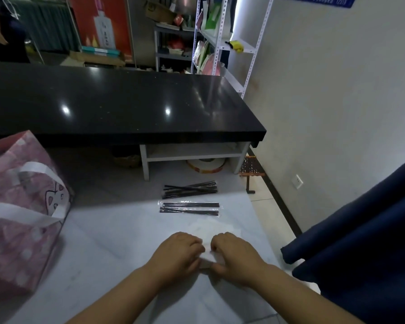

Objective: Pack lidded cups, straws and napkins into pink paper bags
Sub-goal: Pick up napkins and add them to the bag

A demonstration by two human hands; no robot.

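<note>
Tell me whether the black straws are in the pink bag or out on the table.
Out. Both bunches of black straws lie flat on the white table, apart from the pink bag.

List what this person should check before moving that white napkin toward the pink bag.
1. Grip: left hand and right hand both pinch the white paper napkin: ok.
2. Napkin folded neatly: cannot tell, the fingers cover it.
3. Mouth of the pink patterned paper bag open: cannot tell.
4. Next item: black plastic-wrapped straws lie ahead on the white table, seemingly within reach: ok.
</note>
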